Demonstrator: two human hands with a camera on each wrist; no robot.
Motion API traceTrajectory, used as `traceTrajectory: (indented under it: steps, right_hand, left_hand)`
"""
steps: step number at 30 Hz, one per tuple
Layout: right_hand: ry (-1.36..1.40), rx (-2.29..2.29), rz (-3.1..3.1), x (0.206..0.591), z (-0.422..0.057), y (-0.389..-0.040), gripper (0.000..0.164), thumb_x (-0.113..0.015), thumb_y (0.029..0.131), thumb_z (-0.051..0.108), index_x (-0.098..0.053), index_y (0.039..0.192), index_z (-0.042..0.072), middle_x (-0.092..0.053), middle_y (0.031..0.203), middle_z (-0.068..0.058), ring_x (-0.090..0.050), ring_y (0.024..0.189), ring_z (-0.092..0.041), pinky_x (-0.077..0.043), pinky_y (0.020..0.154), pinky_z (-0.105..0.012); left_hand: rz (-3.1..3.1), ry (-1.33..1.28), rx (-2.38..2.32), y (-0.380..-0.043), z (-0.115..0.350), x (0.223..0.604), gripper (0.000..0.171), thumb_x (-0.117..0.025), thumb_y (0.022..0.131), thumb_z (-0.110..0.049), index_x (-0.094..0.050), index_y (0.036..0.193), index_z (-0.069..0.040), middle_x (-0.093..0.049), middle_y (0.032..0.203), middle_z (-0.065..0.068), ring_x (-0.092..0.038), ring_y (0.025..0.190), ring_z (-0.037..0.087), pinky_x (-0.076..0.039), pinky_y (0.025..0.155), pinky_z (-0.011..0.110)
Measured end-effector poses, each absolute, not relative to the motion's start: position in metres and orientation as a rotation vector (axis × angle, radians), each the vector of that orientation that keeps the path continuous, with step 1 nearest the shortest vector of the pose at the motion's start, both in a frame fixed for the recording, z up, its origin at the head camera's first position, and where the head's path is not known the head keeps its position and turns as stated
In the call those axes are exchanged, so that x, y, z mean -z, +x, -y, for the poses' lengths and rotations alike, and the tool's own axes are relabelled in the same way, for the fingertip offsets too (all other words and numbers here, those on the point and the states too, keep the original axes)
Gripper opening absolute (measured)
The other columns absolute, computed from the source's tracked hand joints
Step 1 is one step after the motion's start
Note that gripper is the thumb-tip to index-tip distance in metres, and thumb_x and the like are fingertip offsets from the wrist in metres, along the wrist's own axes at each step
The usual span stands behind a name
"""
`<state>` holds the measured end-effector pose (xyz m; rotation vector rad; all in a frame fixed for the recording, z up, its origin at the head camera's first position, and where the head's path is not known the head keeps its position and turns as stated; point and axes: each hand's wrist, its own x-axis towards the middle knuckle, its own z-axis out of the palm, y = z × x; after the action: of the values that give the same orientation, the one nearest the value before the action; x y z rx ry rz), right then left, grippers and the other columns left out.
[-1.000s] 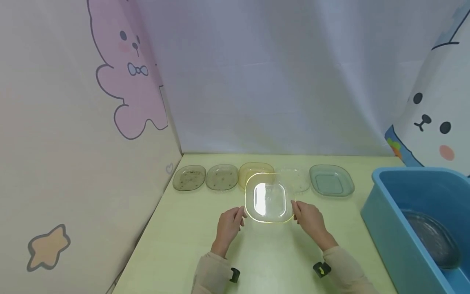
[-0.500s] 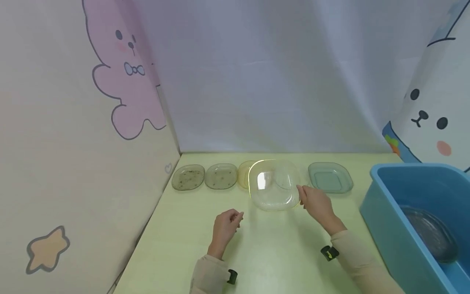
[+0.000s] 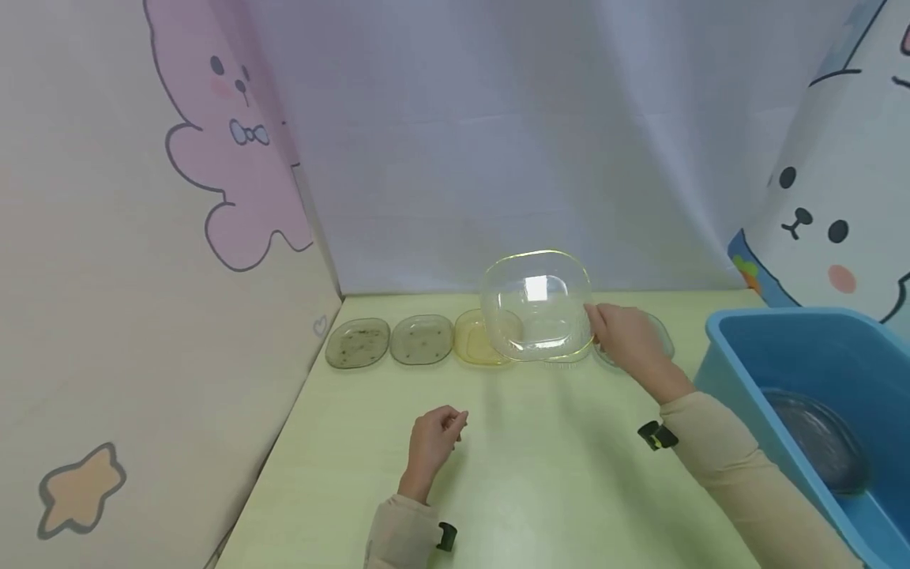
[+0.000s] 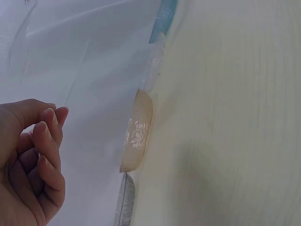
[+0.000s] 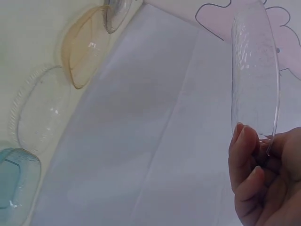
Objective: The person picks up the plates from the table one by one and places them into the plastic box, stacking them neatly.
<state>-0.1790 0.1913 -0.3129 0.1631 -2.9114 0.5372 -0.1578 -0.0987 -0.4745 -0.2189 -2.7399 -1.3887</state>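
My right hand (image 3: 629,340) pinches the right edge of a clear, rounded-square dish (image 3: 536,316), raised and tilted above the back of the table. In the right wrist view the dish (image 5: 254,70) stands nearly edge-on, its side textured, gripped between thumb and fingers. My left hand (image 3: 432,442) hovers over the table nearer the front, fingers loosely curled around nothing. Behind the raised dish runs a row: an amber dish (image 3: 466,338), a second clear dish (image 5: 40,110), and a teal dish (image 5: 19,183) partly hidden by the right hand in the head view.
Two grey-green dishes, one dark-spotted (image 3: 358,344) and one paler (image 3: 422,340), finish the row on the left. A blue bin (image 3: 721,336) at right holds a dark glassy dish (image 3: 817,442). White curtain (image 3: 426,158) backs the pale table (image 3: 540,490).
Both hands held the clear dish at first; the left let go and has stayed low. The right hand has carried the dish up and away, tilting it.
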Motion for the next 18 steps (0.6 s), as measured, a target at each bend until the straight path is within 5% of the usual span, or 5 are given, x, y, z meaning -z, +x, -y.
traceTrajectory:
  steps: [10, 18]
  right_hand:
    - [0.224, -0.413, 2.955, 0.253, -0.209, -0.166, 0.046, -0.026, 0.102, 0.032, -0.054, 0.076, 0.006, -0.063, 0.069, -0.006, -0.055, 0.056, -0.015, -0.035, 0.047, -0.028]
    - [0.137, -0.123, 2.872, 0.251, -0.284, -0.142, 0.047, -0.024, 0.102, 0.031, -0.057, 0.087, 0.000, -0.059, 0.060, -0.006, -0.049, 0.049, -0.017, -0.033, 0.044, -0.031]
  left_hand:
    - [2.737, -0.192, 1.391, -0.155, 0.106, 0.476, 0.024, -0.060, 0.089, -0.025, -0.067, 0.078, -0.005, -0.058, 0.056, -0.002, -0.045, 0.043, 0.004, -0.039, 0.043, 0.019]
    - [2.758, -0.142, 1.398, -0.152, 0.113, 0.482, 0.023, -0.060, 0.089, -0.024, -0.067, 0.077, -0.006, -0.057, 0.055, -0.001, -0.045, 0.043, 0.006, -0.038, 0.042, 0.020]
